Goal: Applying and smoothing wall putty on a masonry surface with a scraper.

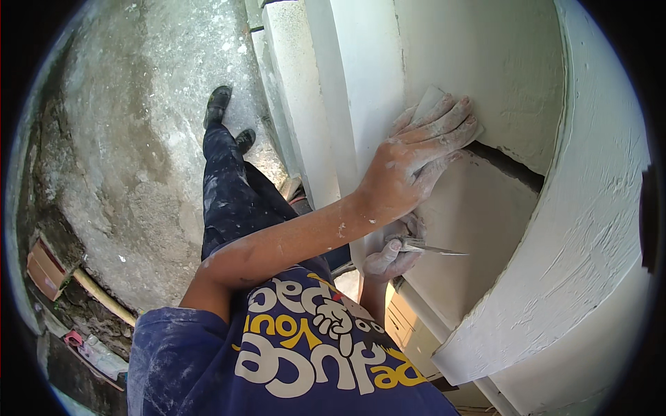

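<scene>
Closest is a dark blue cloth T-shirt with white and yellow print [333, 367]. White dust covers both hands, and they are apart from each other. The right hand [388, 263] is closed around a thin, flat, grey tool [436, 249], its thin end pointing right, over a smooth whitish lower panel [479, 229]. The left hand [416, 149] is higher up, fingers long and straight, lying over a flat, pale piece [431, 97]. The piece pokes out past the fingers, and I cannot tell if they grip it. It lies against a big whitish upper panel [513, 83]. A long dark gap [510, 166] runs between the two panels. To the right is a bumpy, curved white band [590, 215]. Farther down are dark blue trousers with white spots [225, 187], black shoes [218, 104] and a grey, speckled concrete floor [139, 152].
</scene>
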Action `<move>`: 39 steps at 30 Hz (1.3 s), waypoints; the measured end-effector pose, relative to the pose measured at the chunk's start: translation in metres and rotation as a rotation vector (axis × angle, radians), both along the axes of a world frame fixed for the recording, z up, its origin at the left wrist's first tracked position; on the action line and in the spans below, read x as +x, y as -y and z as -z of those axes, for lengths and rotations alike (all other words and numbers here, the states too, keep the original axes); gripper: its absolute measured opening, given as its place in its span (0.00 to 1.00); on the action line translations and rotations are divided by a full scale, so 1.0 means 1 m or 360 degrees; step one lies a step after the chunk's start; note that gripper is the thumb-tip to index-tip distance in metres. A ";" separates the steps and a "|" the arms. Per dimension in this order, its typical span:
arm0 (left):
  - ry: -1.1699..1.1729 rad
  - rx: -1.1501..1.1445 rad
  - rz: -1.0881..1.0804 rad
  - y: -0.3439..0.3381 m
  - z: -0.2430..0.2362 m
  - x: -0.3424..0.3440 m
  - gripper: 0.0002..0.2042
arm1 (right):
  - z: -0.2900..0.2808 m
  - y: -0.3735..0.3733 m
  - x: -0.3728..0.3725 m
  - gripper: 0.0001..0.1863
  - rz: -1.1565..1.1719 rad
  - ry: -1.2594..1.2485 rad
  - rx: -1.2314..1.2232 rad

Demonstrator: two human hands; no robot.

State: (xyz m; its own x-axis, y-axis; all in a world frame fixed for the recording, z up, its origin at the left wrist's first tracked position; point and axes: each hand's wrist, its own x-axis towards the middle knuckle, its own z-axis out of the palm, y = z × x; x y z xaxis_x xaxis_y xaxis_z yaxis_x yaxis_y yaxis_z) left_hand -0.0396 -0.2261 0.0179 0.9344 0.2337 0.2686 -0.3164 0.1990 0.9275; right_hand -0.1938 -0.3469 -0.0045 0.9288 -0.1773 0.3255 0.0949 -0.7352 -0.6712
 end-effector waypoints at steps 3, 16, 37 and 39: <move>0.0096 0.0078 0.0009 -0.005 0.009 0.008 0.23 | -0.003 -0.001 0.010 0.32 -0.0111 0.0101 -0.0107; 0.0095 0.0231 -0.0072 -0.050 -0.009 -0.006 0.17 | -0.003 -0.004 -0.006 0.24 0.0200 0.0087 -0.0420; 0.0210 0.1173 0.0261 -0.116 -0.003 0.012 0.15 | -0.008 -0.154 0.055 0.25 0.0548 -0.0116 0.0707; 0.0292 0.1188 0.0289 -0.117 0.000 0.018 0.16 | 0.006 -0.172 0.060 0.26 0.0601 0.0030 0.0989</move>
